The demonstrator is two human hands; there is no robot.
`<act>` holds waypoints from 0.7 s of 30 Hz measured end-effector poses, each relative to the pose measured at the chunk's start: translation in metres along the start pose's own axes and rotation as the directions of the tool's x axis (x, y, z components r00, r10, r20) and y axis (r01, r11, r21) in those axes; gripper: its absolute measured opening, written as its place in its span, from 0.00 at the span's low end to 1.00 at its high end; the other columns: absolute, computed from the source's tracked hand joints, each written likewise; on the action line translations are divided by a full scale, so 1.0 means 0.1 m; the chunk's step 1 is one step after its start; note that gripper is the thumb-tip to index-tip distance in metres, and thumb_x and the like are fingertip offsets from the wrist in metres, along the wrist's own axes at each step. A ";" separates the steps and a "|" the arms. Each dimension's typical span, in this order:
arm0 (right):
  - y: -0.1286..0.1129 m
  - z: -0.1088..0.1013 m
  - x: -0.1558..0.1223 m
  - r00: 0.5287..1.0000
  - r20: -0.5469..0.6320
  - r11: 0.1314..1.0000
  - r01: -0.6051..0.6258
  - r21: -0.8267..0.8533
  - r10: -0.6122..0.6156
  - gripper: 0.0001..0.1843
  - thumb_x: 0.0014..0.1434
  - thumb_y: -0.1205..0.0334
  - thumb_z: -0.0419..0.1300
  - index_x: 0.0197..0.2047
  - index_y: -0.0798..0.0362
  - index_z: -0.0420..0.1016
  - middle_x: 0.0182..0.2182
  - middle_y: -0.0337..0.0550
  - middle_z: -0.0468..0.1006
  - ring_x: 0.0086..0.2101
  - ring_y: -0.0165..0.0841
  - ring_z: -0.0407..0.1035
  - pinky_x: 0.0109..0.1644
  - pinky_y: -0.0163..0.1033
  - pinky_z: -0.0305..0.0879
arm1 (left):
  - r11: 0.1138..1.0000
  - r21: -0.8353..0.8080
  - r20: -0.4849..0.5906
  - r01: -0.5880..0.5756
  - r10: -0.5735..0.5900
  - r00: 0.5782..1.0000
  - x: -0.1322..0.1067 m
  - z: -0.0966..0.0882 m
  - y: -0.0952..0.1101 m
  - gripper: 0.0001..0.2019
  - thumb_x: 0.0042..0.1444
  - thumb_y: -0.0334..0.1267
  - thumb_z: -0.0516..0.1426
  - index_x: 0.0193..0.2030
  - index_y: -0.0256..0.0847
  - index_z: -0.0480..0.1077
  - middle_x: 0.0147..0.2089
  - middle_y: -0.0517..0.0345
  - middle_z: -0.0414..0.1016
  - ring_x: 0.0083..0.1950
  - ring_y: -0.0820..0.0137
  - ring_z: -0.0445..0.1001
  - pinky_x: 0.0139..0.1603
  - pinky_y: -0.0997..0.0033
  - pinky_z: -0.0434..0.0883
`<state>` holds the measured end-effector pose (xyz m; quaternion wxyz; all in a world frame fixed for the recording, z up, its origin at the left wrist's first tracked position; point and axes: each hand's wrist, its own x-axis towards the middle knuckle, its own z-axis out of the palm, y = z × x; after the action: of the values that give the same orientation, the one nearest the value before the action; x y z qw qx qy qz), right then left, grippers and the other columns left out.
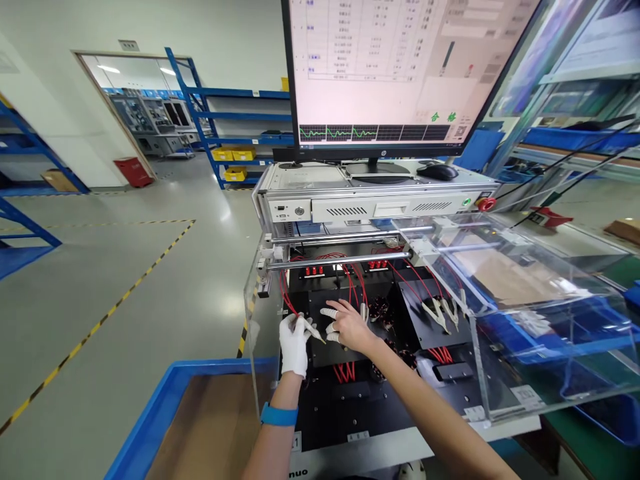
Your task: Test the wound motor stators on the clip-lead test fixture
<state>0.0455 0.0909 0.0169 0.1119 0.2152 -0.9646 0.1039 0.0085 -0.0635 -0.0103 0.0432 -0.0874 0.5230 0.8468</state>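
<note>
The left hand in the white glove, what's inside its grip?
The left hand holds a slim, pale tool. You can see its tip poking out toward the right hand. The gloved grip covers the back part.

Monitor point(390, 80): hp logo point(383, 153) on lower bezel; green 合格 on screen, tables too blurred to read. Front edge of desk point(330, 423): label point(358, 437) reads "A B C"; towards left corner, partly hidden tag point(297, 442) ends "1"; below, lettering point(299, 473) "nuo", start hidden.
</note>
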 end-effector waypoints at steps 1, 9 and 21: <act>-0.01 0.00 0.00 1.000 0.000 1.000 -0.001 -0.005 0.001 0.06 0.51 0.65 0.60 0.26 0.50 0.78 0.51 0.41 0.70 0.58 0.39 0.50 0.61 0.50 0.43 | 1.000 0.001 -0.007 0.000 0.000 1.000 0.02 0.01 0.01 0.14 0.49 0.39 0.58 0.41 0.40 0.60 0.45 0.53 0.66 0.39 0.69 0.73 0.41 0.60 0.74; -0.01 -0.03 0.01 0.999 0.042 1.000 -0.019 -0.025 0.020 0.07 0.47 0.69 0.59 0.27 0.49 0.77 0.51 0.40 0.69 0.58 0.38 0.49 0.62 0.48 0.40 | 0.997 0.078 -0.009 -0.008 0.009 1.000 -0.02 0.01 0.06 0.14 0.50 0.39 0.57 0.42 0.40 0.61 0.43 0.53 0.68 0.43 0.68 0.72 0.46 0.58 0.72; -0.33 -0.70 -0.42 0.943 -0.300 0.985 -0.165 -0.053 0.142 0.11 0.53 0.56 0.57 0.38 0.49 0.74 0.52 0.40 0.67 0.54 0.34 0.56 0.60 0.42 0.50 | 0.759 0.514 0.123 -0.401 0.397 0.910 -0.49 0.26 0.23 0.19 0.40 0.48 0.58 0.39 0.43 0.69 0.40 0.52 0.72 0.43 0.55 0.71 0.47 0.48 0.69</act>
<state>0.1088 0.0959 0.0772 0.2541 0.1170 -0.9542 0.1060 0.0499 -0.0497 0.0311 -0.1139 0.0438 0.7415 0.6598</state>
